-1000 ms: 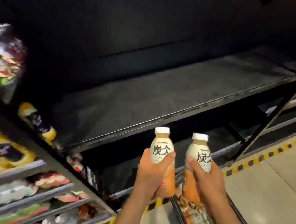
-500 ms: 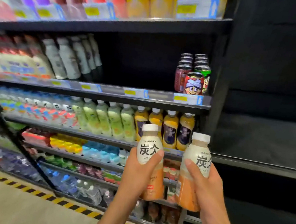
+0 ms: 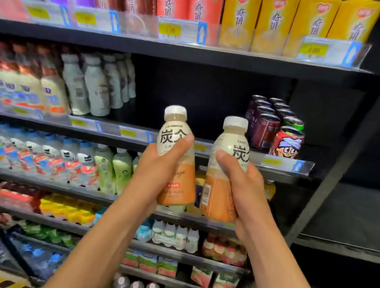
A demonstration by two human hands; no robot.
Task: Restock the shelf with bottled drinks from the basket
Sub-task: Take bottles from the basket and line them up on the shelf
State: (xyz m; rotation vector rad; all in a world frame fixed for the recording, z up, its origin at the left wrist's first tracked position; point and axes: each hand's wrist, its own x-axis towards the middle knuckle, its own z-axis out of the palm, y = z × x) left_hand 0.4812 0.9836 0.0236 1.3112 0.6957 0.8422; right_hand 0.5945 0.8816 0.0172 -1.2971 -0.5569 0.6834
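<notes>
Your left hand [image 3: 156, 172] grips the left bottle [image 3: 176, 142], your right hand [image 3: 244, 192] the right bottle [image 3: 227, 153], both roughly upright. The shelf [image 3: 113, 131] edge runs behind them, cans [image 3: 265, 129] beyond your right hand.

On the black shelf [image 3: 219, 58], drink cartons [image 3: 277, 20] are lined up on the top board. On the board below, pale bottles [image 3: 90, 87] are placed at centre left and cans [image 3: 266, 127] at centre right. Small water bottles [image 3: 37, 155] are stood at lower left.
</notes>
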